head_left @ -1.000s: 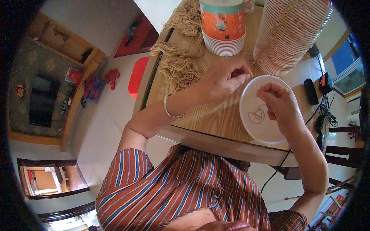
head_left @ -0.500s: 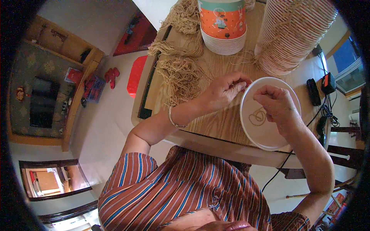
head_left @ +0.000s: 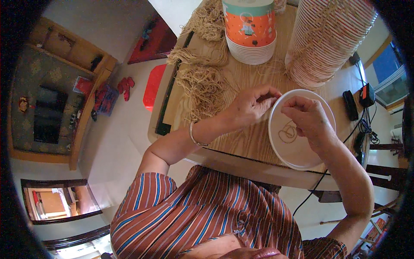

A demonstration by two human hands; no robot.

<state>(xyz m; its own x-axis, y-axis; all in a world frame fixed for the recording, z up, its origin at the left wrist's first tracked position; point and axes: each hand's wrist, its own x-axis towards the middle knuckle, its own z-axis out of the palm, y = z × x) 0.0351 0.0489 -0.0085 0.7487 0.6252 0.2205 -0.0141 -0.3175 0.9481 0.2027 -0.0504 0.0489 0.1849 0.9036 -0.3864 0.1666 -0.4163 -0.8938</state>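
Note:
A round white tub [head_left: 299, 159] stands at the table's front right, its mouth toward me. Inside it lies a loose loop of tan cord [head_left: 285, 134], running up toward my right hand [head_left: 311, 121]. That hand is over the tub with thumb and fingers pinched together. My left hand [head_left: 255, 103], with a bangle on its wrist, is at the tub's left rim, its thumb and fingertips also closed in a pinch. Whatever sits between the fingertips of either hand is too small to make out. Left of my left hand lies a tangled heap of tan cord [head_left: 202, 90].
Behind are a stack of orange and green paper tubs [head_left: 250, 30] and a tall leaning stack of white tubs [head_left: 330, 43] draped with cord strands. A black device [head_left: 350, 104] and cables lie at the right edge. A red stool [head_left: 154, 88] stands left of the table.
Both hands stay pinched close to the tub. The left fingertips have shifted slightly toward me, and the right hand's fingers have moved a little left.

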